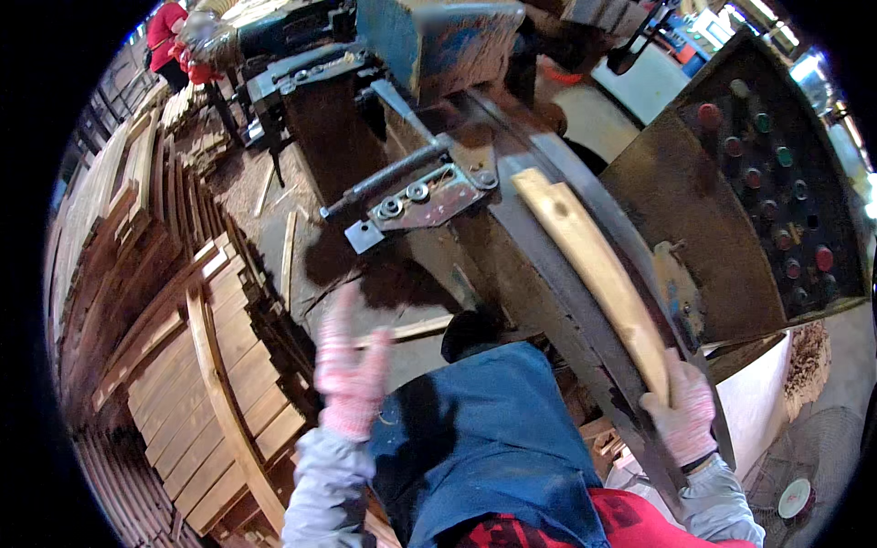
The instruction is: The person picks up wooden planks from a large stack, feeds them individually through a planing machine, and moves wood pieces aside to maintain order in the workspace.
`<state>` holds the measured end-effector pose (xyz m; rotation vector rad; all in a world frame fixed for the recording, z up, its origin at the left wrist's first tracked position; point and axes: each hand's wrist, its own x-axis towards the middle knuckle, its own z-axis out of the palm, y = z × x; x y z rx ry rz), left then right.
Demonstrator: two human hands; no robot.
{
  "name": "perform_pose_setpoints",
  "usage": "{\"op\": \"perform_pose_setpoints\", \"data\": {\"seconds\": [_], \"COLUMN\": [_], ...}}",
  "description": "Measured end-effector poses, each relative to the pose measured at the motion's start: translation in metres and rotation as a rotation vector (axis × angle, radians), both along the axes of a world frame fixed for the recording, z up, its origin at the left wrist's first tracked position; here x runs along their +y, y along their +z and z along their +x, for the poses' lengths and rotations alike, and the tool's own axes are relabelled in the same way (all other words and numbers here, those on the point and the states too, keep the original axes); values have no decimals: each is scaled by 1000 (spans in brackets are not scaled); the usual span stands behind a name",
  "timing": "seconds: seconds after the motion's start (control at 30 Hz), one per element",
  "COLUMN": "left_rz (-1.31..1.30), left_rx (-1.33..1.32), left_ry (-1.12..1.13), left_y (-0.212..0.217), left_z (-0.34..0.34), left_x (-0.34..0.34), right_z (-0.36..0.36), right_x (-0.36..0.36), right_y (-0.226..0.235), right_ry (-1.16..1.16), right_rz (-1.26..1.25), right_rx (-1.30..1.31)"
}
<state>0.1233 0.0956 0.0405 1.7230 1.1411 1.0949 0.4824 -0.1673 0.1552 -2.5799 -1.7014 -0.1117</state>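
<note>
My right hand (683, 411), in a pale pink-and-white knit glove, grips the near end of a light wooden board (598, 274). The board lies lengthwise on a dark metal machine bed (539, 251), beside its raised edge. Its far end is stepped, and I cannot tell whether it is one piece or two side by side. My left hand (352, 370), gloved alike and a little blurred, is raised in front of my blue apron (484, 429). Its fingers are apart, and nothing is in it. Left of the board's far end is a metal roller bracket (429, 196).
Stacked wooden boards (219, 384) stand on my left, with one long strip (219, 384) across them. At right is a control panel (776, 183) with coloured buttons, above a fan (799, 475). A blue machine housing (438, 46) is ahead. A person in red (167, 46) stands far left.
</note>
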Motion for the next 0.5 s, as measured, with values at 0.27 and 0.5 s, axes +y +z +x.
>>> {"op": "perform_pose_setpoints", "data": {"seconds": [0.27, 0.5], "left_rz": [-239, -313], "left_rx": [1204, 1300], "left_ry": [724, 671], "left_y": [-37, -38], "left_z": [-246, -219], "left_x": [-34, -43], "right_z": [21, -16], "right_x": [57, 261], "right_y": [-32, -28], "right_ry": [-94, 438], "right_rz": [418, 762], "right_rx": [65, 552]}}
